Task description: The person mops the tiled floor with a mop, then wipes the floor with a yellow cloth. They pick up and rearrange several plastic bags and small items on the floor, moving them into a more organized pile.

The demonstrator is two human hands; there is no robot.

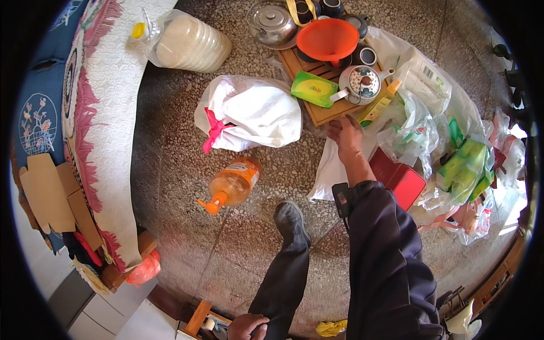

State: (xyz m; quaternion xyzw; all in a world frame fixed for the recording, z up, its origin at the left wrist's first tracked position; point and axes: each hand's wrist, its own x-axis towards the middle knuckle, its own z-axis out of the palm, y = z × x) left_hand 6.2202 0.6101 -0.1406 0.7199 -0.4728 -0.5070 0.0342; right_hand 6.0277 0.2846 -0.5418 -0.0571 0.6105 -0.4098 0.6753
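My right hand reaches out at the front edge of a slatted wooden tea tray, fingers loosely bent and partly apart; nothing shows in them. Close to its fingertips are a patterned white teapot, a slim yellow bottle and a green soft pack. An orange funnel sits among dark cups behind them. Down at the lower edge, my left hand is curled closed by my dark trouser leg, with nothing visible in it. A white cloth bundle with a red tie lies left of the tray.
An orange pump bottle lies on the speckled floor. Behind are a large plastic jug and a metal kettle. A red box and several plastic bags crowd the right. A fringed white cover hangs at left.
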